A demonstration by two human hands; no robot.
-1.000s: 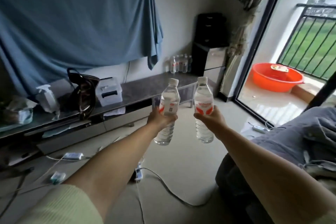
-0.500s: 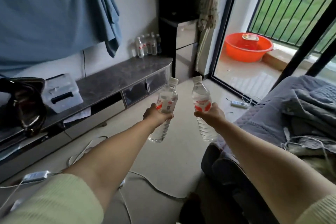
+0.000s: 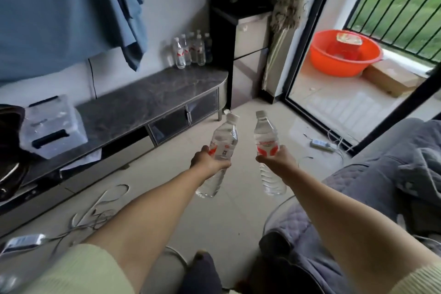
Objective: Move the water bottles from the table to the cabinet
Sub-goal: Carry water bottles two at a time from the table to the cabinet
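You hold one water bottle (image 3: 223,143) in your left hand (image 3: 208,161) and a second bottle (image 3: 266,144) in your right hand (image 3: 278,161), fingers wrapped round each, both out over the floor. More bottles (image 3: 191,51) stand at the far end of the dark cabinet (image 3: 148,100), against the wall.

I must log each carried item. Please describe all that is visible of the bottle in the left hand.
The left bottle is clear ribbed plastic with a white cap and a red-and-white label. It looks full of water. It is in the air above the floor, top tilted right and away. The left hand grips its middle; nothing else touches it.
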